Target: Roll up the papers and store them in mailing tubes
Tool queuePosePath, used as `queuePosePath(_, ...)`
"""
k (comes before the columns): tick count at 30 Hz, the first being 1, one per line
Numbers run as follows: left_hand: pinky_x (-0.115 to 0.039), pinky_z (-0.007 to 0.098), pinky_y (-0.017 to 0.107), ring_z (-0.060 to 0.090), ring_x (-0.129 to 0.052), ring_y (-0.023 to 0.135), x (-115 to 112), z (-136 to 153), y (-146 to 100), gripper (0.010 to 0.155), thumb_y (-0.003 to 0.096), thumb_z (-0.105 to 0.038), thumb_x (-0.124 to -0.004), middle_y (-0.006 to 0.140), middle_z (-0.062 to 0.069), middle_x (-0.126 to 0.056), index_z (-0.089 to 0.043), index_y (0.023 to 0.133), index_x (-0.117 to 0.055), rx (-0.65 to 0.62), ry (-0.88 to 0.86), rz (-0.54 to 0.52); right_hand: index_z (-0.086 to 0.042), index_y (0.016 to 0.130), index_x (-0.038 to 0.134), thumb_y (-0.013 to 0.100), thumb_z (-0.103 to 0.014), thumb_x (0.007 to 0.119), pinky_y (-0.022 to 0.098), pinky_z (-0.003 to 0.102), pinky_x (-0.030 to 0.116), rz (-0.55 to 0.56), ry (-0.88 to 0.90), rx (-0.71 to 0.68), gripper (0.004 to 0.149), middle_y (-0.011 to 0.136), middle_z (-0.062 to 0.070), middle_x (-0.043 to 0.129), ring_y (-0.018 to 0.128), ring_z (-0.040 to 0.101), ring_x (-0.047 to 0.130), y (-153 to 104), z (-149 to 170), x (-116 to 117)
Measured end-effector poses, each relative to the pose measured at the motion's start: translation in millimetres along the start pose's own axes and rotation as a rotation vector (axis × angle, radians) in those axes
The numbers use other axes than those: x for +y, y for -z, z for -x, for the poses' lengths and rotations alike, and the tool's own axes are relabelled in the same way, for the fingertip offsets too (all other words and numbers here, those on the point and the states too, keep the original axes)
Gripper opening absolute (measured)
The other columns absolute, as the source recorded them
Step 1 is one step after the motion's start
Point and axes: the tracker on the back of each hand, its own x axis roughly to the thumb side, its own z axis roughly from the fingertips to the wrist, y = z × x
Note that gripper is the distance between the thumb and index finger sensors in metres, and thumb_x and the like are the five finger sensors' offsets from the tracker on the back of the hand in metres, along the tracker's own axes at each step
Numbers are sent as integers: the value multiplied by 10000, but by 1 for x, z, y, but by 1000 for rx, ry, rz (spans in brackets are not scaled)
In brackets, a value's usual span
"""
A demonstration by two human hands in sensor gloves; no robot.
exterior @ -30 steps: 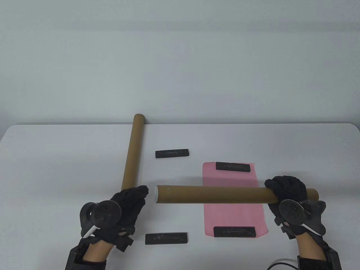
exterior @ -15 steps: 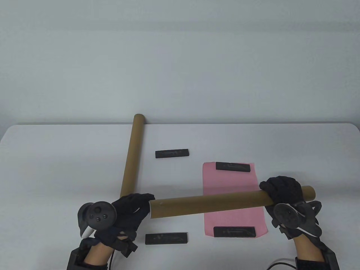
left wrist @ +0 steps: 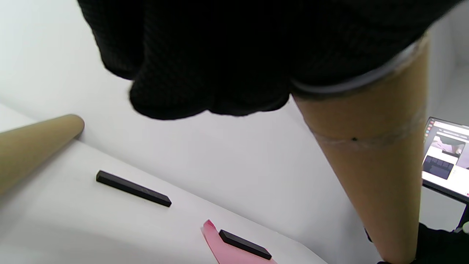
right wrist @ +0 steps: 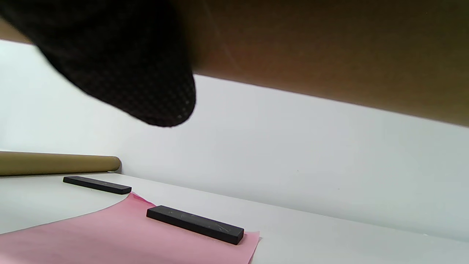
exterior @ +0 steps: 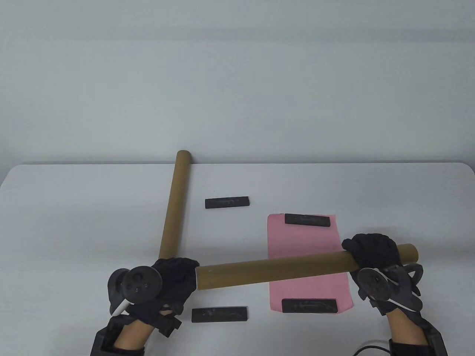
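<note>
A brown mailing tube (exterior: 282,269) is held above the table, slanting down to the left. My right hand (exterior: 373,252) grips it near its right end; its underside fills the top of the right wrist view (right wrist: 329,47). My left hand (exterior: 174,276) covers the tube's left end and its white cap (left wrist: 366,79). A second brown tube (exterior: 174,207) lies on the table, running back to the wall. A pink paper (exterior: 308,259) lies flat under the held tube, pinned by two black bars (exterior: 307,220) (exterior: 309,306).
Two more black bars lie on the white table (exterior: 74,222): one at mid table (exterior: 227,202), one near the front edge (exterior: 219,314). A screen (left wrist: 445,157) shows at the right in the left wrist view.
The tube's left end dropped lower while the right end stayed up. My left hand moved onto that end and now covers the white cap that showed before.
</note>
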Motion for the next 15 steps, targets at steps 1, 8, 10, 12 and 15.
queuePosePath(1, -863, 410, 554, 144, -1073, 333, 0, 0, 0, 419, 406, -510, -812, 452, -5, -1062, -219, 665, -965, -11, 27, 3, -353, 942, 651, 385, -352, 1036, 743, 624, 654, 3, -5, 0, 676, 973, -19, 713, 904, 334, 774, 0, -1, 0)
queuePosePath(8, -835, 432, 581, 145, -1055, 375, 12, 1, -1, 398, 412, -513, -793, 487, -11, -1039, -271, 683, -956, 62, 114, -18, -350, 947, 651, 391, -367, 1029, 739, 618, 661, 15, -30, 17, 673, 972, -15, 714, 899, 334, 779, 1, -2, -1)
queuePosePath(10, -837, 429, 580, 136, -1055, 376, 22, 12, -2, 395, 416, -519, -785, 488, -20, -1036, -281, 683, -952, 100, 170, -43, -349, 947, 652, 391, -368, 1030, 738, 618, 662, 10, -49, 31, 673, 972, -15, 716, 897, 334, 782, 1, 2, -1)
queuePosePath(12, -822, 451, 582, 166, -1051, 383, 33, 27, -5, 401, 410, -508, -805, 494, 4, -1037, -258, 686, -955, 232, 307, -77, -340, 949, 659, 386, -368, 1034, 732, 618, 668, 1, -59, 52, 677, 968, -10, 724, 889, 338, 791, -1, 10, 0)
queuePosePath(15, -844, 408, 579, 116, -1059, 370, 42, 51, -3, 409, 397, -556, -795, 478, -48, -1041, -295, 671, -949, 454, 616, -4, -332, 950, 664, 382, -369, 1036, 722, 621, 673, 6, -46, 68, 679, 963, -2, 732, 881, 344, 797, -2, 12, 0)
